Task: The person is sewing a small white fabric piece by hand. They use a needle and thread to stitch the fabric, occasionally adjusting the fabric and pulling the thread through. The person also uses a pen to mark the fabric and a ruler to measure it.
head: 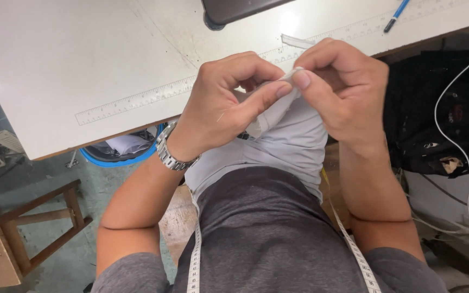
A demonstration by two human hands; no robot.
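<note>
We see left hand (221, 103) and right hand (343, 89) both pinched shut on edge of light grey cloth (291, 135), rest hanging below hands toward lap. We judge cloth light, limp, soft; best gripped at folded edge. White tabletop (71, 59) beyond knuckles.

Table: white worktable (82, 65), ruler scale (137, 100) along its near edge.
On it: blue pen (396, 15), dark device (240, 10), small fabric strip (297, 41).

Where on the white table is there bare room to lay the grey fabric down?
The widest bare patch of the white table lies left of the hands, above the printed ruler strip. The top right is crowded: a dark device, a blue pen, and a fabric scrap.
</note>
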